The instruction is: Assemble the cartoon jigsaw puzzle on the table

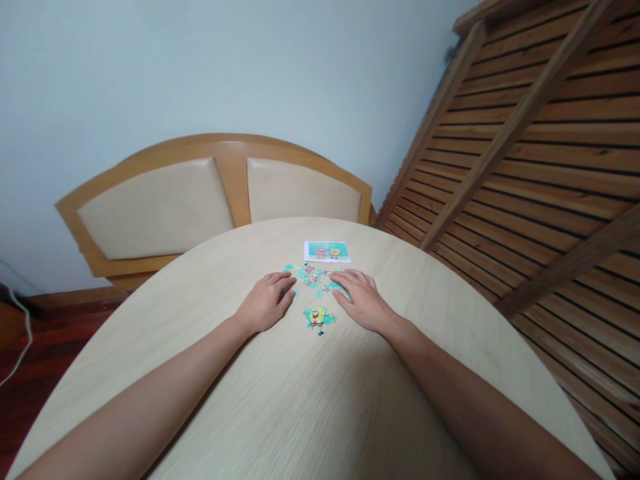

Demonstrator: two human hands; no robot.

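Loose jigsaw puzzle pieces (pixel 311 275) in turquoise, pink and white lie in a scattered heap between my hands. My left hand (pixel 267 301) rests on the table at the heap's left side, fingers stretched out and holding nothing. On the right, my right hand (pixel 361 298) lies palm down with its fingers extended, partly covering a few turquoise pieces. Nearer to me is a joined puzzle section (pixel 317 317) showing a yellow square cartoon figure on turquoise. Behind the heap lies a picture card (pixel 329 251) with a pink and a yellow figure.
The round pale wooden table (pixel 280 413) curves away on both sides. Beyond it stands a wooden headboard (pixel 235 180) with cream panels against a light wall. A slatted wooden frame (pixel 530 147) leans at the right. A white cable (pixel 27 327) hangs at the left.
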